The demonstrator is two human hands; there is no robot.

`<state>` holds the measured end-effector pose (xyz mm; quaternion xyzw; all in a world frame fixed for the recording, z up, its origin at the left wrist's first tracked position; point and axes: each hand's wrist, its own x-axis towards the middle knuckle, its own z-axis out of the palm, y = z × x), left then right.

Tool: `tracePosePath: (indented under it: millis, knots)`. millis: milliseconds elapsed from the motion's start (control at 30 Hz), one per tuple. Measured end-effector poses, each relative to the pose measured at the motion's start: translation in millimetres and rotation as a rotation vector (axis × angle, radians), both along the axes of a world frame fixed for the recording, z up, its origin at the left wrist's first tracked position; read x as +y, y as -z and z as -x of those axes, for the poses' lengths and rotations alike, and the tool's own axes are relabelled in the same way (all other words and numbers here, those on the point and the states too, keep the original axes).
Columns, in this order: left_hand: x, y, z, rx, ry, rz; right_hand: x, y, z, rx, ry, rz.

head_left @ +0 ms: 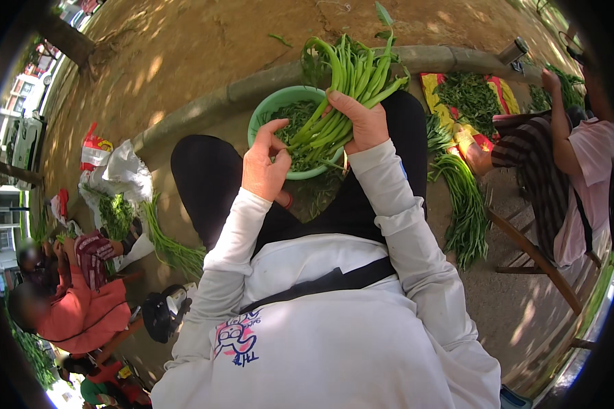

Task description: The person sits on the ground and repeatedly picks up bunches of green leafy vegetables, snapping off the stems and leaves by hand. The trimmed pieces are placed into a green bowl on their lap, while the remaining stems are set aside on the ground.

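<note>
A bunch of long green leafy stems, likely water spinach, is gripped in my right hand, the thumb lying across it. The leafy tops point away from me and the lower ends slant down to the left. Beside those lower ends is my left hand, its fingers curled toward the thumb in a pinch. Whatever may be between the left fingertips is too small to make out. Under both hands, between my knees, stands a light green basin with loose green leaves in it.
A low stone curb runs beyond the basin. At right, stem bundles lie near a leaf-covered red and yellow sack and a seated person. At left are more stems, a white sack and a person in red.
</note>
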<state>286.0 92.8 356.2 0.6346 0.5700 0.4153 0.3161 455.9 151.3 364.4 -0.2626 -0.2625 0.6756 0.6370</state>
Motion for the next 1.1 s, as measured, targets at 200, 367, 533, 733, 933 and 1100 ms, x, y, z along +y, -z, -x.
tracePosePath:
  millis: [200,367,533,733,933,1100]
  knots:
    - [4.7,8.4,6.3,-0.769,-0.066,0.362,-2.9,0.6,2.5,0.025,0.008,0.021]
    - [6.6,20.2,19.5,-0.964,-0.214,0.470,-0.6,-9.8,-3.1,0.091,0.045,0.085]
    - [10.7,41.2,38.4,-0.557,-0.258,0.505,2.4,-4.3,-6.6,0.092,0.006,0.086]
    - [20.4,35.7,47.5,-0.299,-0.004,0.282,-2.8,-3.0,-2.4,-0.100,-0.171,0.016]
    - [15.7,-15.4,18.1,-0.861,0.370,0.599,-14.8,-3.9,17.5,-0.319,-0.420,-0.107]
    - [10.3,-4.9,-0.4,-1.044,0.234,0.487,-18.7,9.7,26.8,-0.583,-0.683,-0.309]
